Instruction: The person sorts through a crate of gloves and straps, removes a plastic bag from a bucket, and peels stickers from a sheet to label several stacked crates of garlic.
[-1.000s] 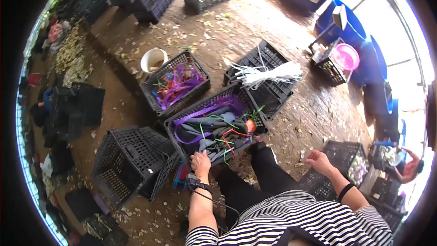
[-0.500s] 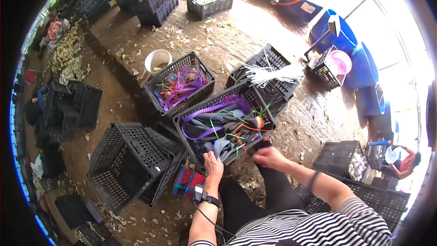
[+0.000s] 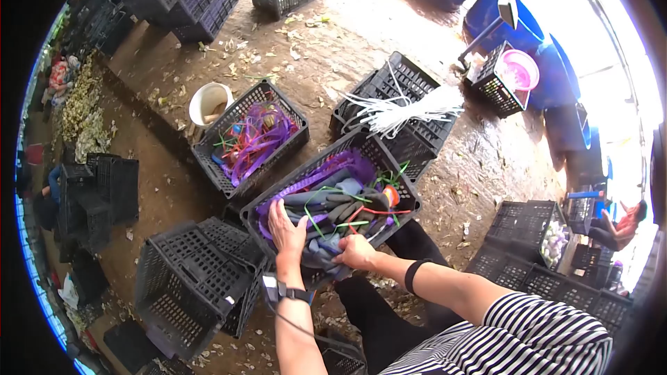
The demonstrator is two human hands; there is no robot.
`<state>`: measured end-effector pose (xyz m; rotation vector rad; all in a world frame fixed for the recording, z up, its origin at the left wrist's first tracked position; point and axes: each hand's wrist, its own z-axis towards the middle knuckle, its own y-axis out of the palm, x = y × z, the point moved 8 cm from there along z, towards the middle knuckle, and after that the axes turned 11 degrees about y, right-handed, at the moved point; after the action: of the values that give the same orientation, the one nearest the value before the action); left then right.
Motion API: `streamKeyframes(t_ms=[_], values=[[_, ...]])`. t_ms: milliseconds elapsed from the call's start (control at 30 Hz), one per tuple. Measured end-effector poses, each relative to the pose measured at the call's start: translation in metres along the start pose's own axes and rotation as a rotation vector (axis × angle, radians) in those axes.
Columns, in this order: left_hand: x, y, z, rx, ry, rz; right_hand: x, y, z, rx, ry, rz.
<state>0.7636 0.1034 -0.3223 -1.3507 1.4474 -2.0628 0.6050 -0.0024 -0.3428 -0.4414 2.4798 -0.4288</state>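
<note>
A black plastic crate [image 3: 389, 161] stands in front of my knees, filled with dark grey and blue gloves [image 3: 333, 205]. Purple straps [image 3: 358, 161] lie along its far side, with thin green and red ties scattered over the gloves and an orange round item [image 3: 391, 196] at the right. My left hand [image 3: 288, 232] rests on the pile's left part, fingers stretched and thumb apart. Closed at the near edge of the pile, my right hand [image 3: 356, 253] grips a blue-grey glove, partly hidden by the fingers.
Beyond lies a crate of purple and red straps [image 3: 258, 132], beside a white bucket [image 3: 210, 103]. White strips [image 3: 406, 112] lie on another crate. Tipped crates [image 3: 201, 271] stand at left. A person [image 3: 625, 226] sits at far right near a crate of pale vegetables [image 3: 554, 243].
My left hand has moved up and left onto the gloves and spread its fingers. My right hand has come left from the crate's near right side into the pile. The view has shifted.
</note>
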Motion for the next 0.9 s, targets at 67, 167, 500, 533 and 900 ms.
streamKeyframes(t_ms=[67,167,500,533,900], values=[[-0.024,0.029,0.006,-0.149,-0.184,0.032,0.001,-0.010,-0.003,0.003,-0.018,-0.016],[-0.040,0.055,-0.002,-0.467,-0.343,0.120,0.001,-0.044,-0.004,0.118,-0.062,0.186],[0.013,0.059,-0.065,-0.455,-0.072,0.227,-0.071,-0.061,0.082,0.247,-0.303,-0.421],[0.012,0.058,-0.068,-0.481,-0.107,0.172,-0.063,-0.042,0.089,0.116,-0.248,-0.573],[-0.008,-0.040,-0.005,0.139,-0.199,0.003,-0.037,-0.011,0.090,0.274,-0.328,-0.604]])
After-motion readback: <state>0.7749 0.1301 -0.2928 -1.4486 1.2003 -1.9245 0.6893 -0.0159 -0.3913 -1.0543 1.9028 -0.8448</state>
